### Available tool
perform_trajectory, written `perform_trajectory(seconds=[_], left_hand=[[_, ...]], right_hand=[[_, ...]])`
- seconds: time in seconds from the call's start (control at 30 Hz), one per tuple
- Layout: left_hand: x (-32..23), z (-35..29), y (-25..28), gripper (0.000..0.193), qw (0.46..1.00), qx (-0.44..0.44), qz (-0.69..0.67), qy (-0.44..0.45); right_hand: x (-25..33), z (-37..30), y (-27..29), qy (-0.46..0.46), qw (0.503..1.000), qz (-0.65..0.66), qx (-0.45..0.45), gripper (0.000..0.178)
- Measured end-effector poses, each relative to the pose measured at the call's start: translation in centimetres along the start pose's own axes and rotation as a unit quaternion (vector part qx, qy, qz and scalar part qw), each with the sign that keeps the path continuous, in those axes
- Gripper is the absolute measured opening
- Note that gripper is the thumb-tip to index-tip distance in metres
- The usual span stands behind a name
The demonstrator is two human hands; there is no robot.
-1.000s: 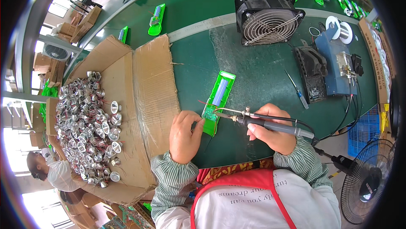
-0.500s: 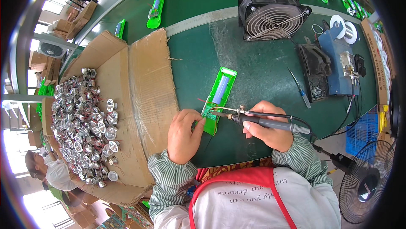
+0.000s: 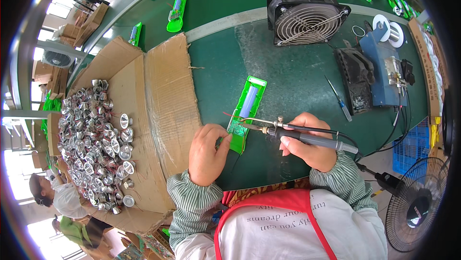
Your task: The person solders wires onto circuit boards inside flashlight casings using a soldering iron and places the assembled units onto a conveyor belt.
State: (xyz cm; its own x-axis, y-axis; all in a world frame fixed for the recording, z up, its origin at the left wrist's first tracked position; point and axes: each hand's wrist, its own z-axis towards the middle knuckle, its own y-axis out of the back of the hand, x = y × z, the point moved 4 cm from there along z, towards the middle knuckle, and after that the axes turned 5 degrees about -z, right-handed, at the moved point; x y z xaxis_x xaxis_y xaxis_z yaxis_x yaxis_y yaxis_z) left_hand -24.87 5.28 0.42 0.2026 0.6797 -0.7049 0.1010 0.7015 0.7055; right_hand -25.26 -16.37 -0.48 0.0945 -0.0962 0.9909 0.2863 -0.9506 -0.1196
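My right hand (image 3: pixel 313 146) is closed around a grey-and-black soldering iron (image 3: pixel 307 138), which has a thin metal tube fixed along it. Its tip points left, over the small green circuit board (image 3: pixel 237 128) in a bright green plastic housing (image 3: pixel 251 90). Whether the tip touches the board, I cannot tell. A blue cylindrical battery (image 3: pixel 249 101) lies in the housing's upper part, and a thin red wire (image 3: pixel 229 114) sticks out beside the board. My left hand (image 3: pixel 208 153) has thumb and forefinger pinched at the housing's left edge, by the board.
Left stands an open cardboard box (image 3: pixel 170 82) with many silver reflectors (image 3: pixel 96 145). A square black fan (image 3: pixel 307 17), a blue solder-feeding machine (image 3: pixel 382 70) with wire spools and a thin blue-handled tool (image 3: pixel 345 110) are farther off. Green housings (image 3: pixel 176 14) lie on the far bench.
The soldering iron has risen slightly and shifted a little to the right, its tube lifting with it. My left hand keeps its pinch at the housing.
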Motion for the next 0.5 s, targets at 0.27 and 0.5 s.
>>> perform_trajectory(seconds=[0.27, 0.5], left_hand=[[0.2, -0.3, -0.1, 0.007, 1.000, -0.014, -0.007, 0.012], [-0.8, -1.3, 0.3, 0.011, 0.993, -0.113, -0.001, 0.016]], right_hand=[[0.3, -0.7, 0.5, -0.005, 1.000, -0.001, -0.018, 0.013], [0.1, -1.0, 0.3, -0.017, 1.000, 0.022, 0.001, 0.014]])
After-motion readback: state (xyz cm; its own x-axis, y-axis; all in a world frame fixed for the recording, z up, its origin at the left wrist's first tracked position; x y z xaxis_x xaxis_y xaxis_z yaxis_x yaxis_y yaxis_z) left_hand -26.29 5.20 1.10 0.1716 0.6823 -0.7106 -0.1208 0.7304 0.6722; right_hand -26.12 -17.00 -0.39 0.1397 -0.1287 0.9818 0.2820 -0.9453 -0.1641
